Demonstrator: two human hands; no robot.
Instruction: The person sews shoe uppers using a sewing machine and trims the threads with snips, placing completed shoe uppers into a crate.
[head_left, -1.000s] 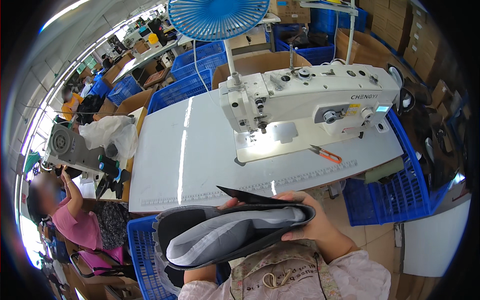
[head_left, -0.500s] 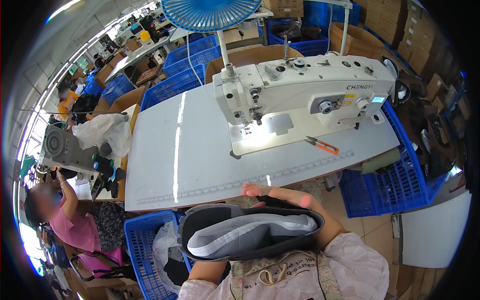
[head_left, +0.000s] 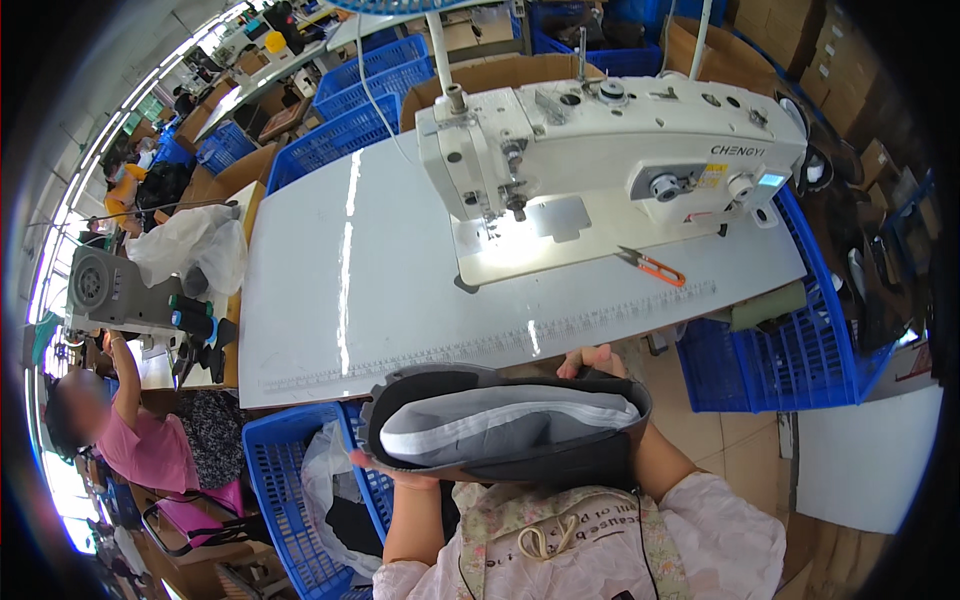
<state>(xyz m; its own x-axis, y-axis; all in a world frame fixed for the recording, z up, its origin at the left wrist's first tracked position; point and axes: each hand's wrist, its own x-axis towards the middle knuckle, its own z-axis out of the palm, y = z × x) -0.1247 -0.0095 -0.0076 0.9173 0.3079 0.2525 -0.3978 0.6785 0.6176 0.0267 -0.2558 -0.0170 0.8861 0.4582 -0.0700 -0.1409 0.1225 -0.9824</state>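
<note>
A dark grey, pouch-like sewn piece (head_left: pixel 460 472) is held up in front of my chest, its long opening facing upward. Inside it shows a lighter grey lining (head_left: pixel 500 425) with a white strip along its edge. My left hand (head_left: pixel 400 474) supports the piece at its near left underside; a little of the fingers shows, and the rest is hidden beneath. At the far right edge, my right hand (head_left: pixel 594 361) has its fingers curled over the rim, gripping it.
Beyond the piece stands a white sewing machine (head_left: pixel 600 150) on a pale table (head_left: pixel 300 270). Orange-handled thread snips (head_left: pixel 655 268) lie on it. Blue crates (head_left: pixel 300 480) sit at lower left and right (head_left: pixel 780 360). At left a person in pink (head_left: pixel 150 445) works at another machine (head_left: pixel 120 290).
My right hand has gone from stretched fingers behind the piece to a curled grip on its far right rim. The piece has risen slightly, and left fingers now show at its left end.
</note>
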